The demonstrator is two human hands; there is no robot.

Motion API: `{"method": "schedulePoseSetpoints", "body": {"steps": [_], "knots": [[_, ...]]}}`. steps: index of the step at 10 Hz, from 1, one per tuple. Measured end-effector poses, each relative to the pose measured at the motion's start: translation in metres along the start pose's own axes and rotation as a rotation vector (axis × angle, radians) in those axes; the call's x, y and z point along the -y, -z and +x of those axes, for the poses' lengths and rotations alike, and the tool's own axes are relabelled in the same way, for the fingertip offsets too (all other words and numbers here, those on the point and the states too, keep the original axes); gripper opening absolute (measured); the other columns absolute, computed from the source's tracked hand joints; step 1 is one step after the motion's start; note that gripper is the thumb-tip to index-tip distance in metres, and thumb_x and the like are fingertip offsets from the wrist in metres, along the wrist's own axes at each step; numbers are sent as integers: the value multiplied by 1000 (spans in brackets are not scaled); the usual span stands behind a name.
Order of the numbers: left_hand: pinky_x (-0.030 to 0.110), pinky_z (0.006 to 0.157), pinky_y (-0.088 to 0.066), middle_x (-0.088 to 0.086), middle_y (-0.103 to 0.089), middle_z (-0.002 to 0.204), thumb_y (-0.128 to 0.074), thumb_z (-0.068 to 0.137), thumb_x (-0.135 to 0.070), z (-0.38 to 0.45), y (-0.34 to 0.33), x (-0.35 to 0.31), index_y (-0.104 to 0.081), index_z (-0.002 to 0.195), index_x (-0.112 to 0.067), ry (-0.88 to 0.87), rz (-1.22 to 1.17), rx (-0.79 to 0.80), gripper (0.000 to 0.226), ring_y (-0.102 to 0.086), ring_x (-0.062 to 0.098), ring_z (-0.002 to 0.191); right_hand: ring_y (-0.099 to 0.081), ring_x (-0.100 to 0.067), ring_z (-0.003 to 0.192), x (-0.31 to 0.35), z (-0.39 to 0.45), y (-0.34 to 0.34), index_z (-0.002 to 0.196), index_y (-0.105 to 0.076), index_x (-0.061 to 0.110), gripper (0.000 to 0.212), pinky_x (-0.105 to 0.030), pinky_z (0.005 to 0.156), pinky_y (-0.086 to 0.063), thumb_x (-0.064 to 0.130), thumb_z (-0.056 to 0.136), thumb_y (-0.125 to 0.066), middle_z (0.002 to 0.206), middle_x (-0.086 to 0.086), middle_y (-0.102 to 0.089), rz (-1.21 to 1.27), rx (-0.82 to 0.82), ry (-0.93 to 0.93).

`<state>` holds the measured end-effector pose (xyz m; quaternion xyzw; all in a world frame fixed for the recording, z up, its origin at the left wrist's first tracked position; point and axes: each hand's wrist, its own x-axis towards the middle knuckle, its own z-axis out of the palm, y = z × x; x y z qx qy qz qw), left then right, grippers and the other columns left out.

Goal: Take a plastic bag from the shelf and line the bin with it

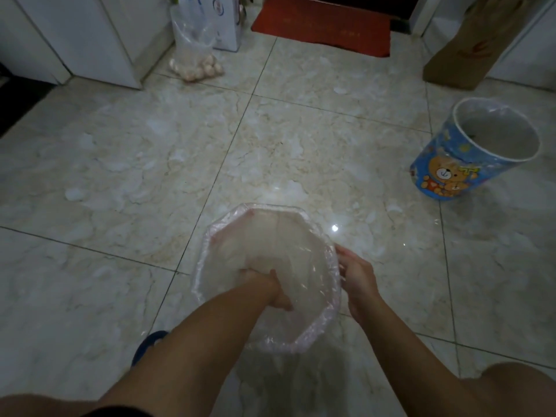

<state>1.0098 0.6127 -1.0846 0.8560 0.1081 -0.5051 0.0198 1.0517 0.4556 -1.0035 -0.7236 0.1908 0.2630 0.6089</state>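
Observation:
A pink bin [210, 236] stands on the tiled floor right below me. A clear plastic bag [270, 236] lies inside it, with its edge folded over the rim all the way round. My left hand [267, 285] reaches down inside the bin and is closed on a bunch of the bag's film. My right hand [358, 275] rests against the outside of the right rim, fingers on the folded-over bag edge.
A blue bin with a bear print [445, 173], lined with clear plastic, stands at the right. A clear bag of round pale items [195, 61] and a white box [222, 22] sit by the white cabinets [75, 34]. A red mat [322, 22] and a brown paper bag [469, 43] lie farther back. My blue slipper [147, 344] is at lower left.

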Motion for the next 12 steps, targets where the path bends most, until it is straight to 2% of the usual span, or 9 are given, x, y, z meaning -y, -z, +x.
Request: {"method": "schedulePoseSetpoints", "body": {"steps": [2, 3, 4, 5, 6, 7, 9, 11, 12], "knots": [[33, 69, -45, 11, -71, 99, -55, 83, -28, -93, 39, 27, -66, 100, -11, -416, 212, -570, 26, -62, 28, 77, -41, -19, 137, 21, -25, -3, 148, -34, 33, 62, -34, 103, -36, 56, 92, -48, 154, 4, -41, -372, -10, 403], [43, 86, -52, 19, -68, 109, -68, 73, -17, -118, 32, 68, -63, 111, -8, -540, 318, -1058, 40, -63, 34, 99, -32, -22, 144, 23, -32, -12, 154, -18, 31, 69, -41, 113, -32, 52, 95, -48, 161, 2, -26, -609, 116, 444], [52, 117, -20, 25, -34, 153, -67, 75, -7, -122, 34, 87, -34, 147, -9, -231, 133, -1184, 79, -27, 41, 143, -20, -22, 149, 21, -31, -19, 156, -10, 22, 69, -40, 119, -22, 43, 99, -43, 165, -2, -14, -856, 180, 485], [52, 116, -20, 19, 1, 163, -56, 89, -8, -113, 28, 95, 4, 154, -18, 43, -212, -968, 89, -7, 39, 148, -17, -25, 149, 15, -31, -19, 156, -3, 21, 66, -39, 117, -25, 36, 102, -38, 166, -3, -4, -969, 150, 532], [43, 91, -51, 15, -7, 162, -57, 89, -6, -108, 14, 103, 6, 153, -22, 4, -437, -828, 91, -54, 34, 121, -23, -26, 148, 5, -32, -18, 155, 7, 24, 72, -39, 113, -33, 37, 102, -39, 165, 0, 10, -1053, 112, 577], [36, 76, -56, 14, -11, 160, -62, 86, -8, -103, 7, 104, 9, 152, -25, -1, -461, -826, 98, -63, 29, 102, -19, -26, 149, 2, -31, -17, 154, 12, 24, 79, -39, 114, -30, 46, 99, -40, 165, 1, 16, -1097, 108, 604], [46, 116, -23, 17, 5, 163, -54, 88, -46, -108, 30, 115, 9, 154, -15, -43, -359, -805, 97, -7, 34, 149, -13, -25, 151, 22, -27, -14, 154, 11, 17, 80, -39, 119, -19, 49, 99, -38, 166, -6, 5, -1179, 113, 573], [41, 113, -28, 18, -35, 152, -49, 90, -30, -166, 80, 126, -27, 150, -8, -218, -143, -754, 67, -30, 33, 141, -15, -30, 150, 88, -64, -15, 154, -19, 13, 63, -44, 119, -21, 45, 102, -30, 165, -10, -11, -1459, 272, 488], [35, 87, -45, 11, -61, 128, -49, 90, -28, -213, 101, 129, -33, 149, -20, -249, -233, -574, 62, -58, 28, 112, -43, -29, 135, 129, -97, -17, 142, -43, 12, 55, -42, 107, -37, 47, 101, -33, 150, -11, -45, -1434, 460, 358]]}}
